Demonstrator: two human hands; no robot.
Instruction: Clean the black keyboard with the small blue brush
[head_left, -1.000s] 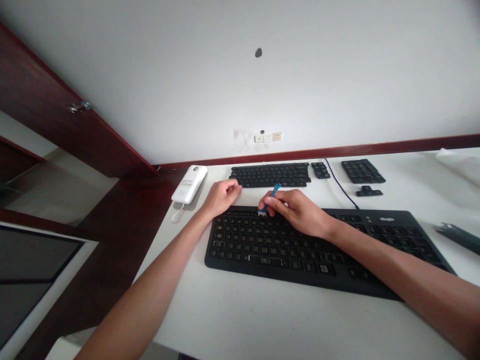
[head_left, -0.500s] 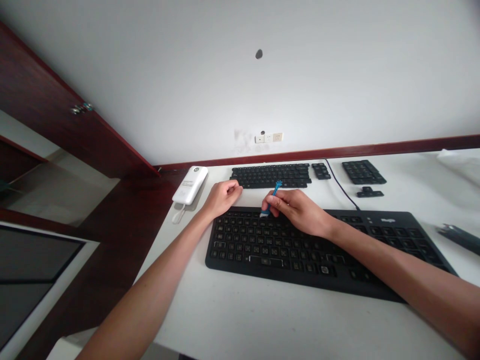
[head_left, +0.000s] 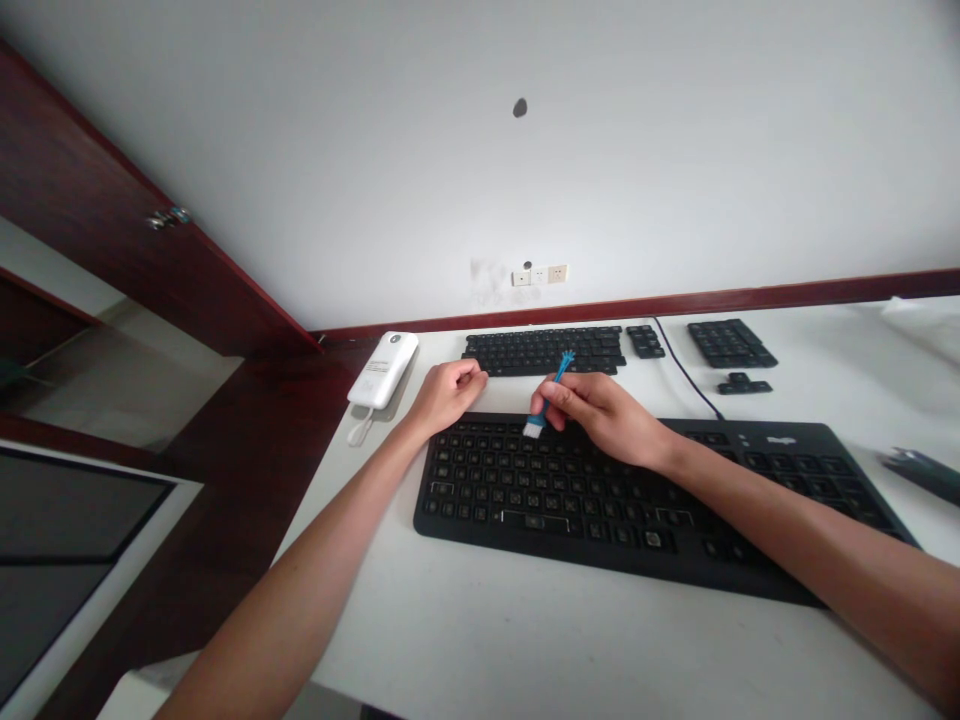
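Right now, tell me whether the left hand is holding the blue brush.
No, the right hand grips the blue brush, and the left hand lies apart from it.

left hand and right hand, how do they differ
The left hand is curled with nothing visible in it, while the right hand pinches a blue brush. The left hand lies by the far left corner of the large keyboard; the right hand is over it. Both are bare.
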